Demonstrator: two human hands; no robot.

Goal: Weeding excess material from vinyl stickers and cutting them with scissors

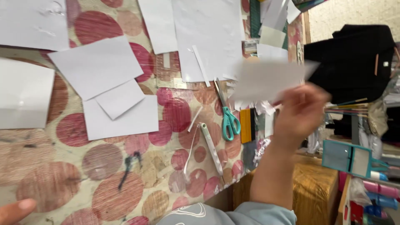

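My right hand (301,110) is raised at the table's right edge and pinches a blurred sheet of white paper (268,79), held flat in the air. Only the fingertip of my left hand (16,209) shows at the bottom left corner, resting on the spotted tablecloth (108,183) with nothing in it. Teal-handled scissors (227,114) lie shut on the table just left of my right hand. Several cut white paper pieces (100,66) are spread over the left and top of the table.
A white pen-like tool (211,148) and thin paper strips lie below the scissors. An orange block (246,125) sits beside them. To the right stand a wooden cabinet (314,183), a black garment (354,62), a teal holder (348,157) and coloured supplies.
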